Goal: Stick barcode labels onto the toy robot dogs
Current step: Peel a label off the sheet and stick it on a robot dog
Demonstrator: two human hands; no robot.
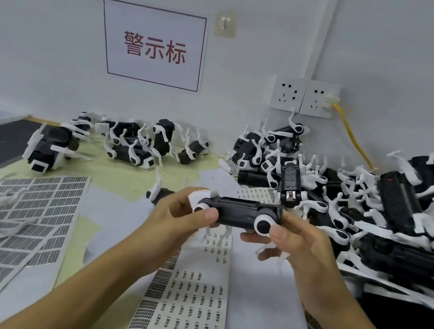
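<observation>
Dog in hand: one toy dog (236, 214) is held level above the label sheets, at centre, its black body side-on to the camera.
Left hand: the left hand (183, 215) grips the dog's left end — thumb on the near face by a white hip joint, fingers behind.
Right hand: the right hand (294, 242) grips the right end, thumb beside the round white joint, other fingers curled beneath.
Label on this dog: none is visible on the faces shown; the far and under sides are hidden, so it cannot be told.
Label sheets: a centre sheet (185, 299) shows blank rows near its top — labels appear to have been taken from there; many remain. A barcode sheet (15, 219) lies at left, largely full.
Left group: a few dogs (134, 147) stand spread out by the wall, likely finished, though no labels can be made out.
Right pile: a large heap (372, 203) of dogs lies tangled at right, likely still to do.
Progress: judged early to middling; most of the stock appears unprocessed.
</observation>
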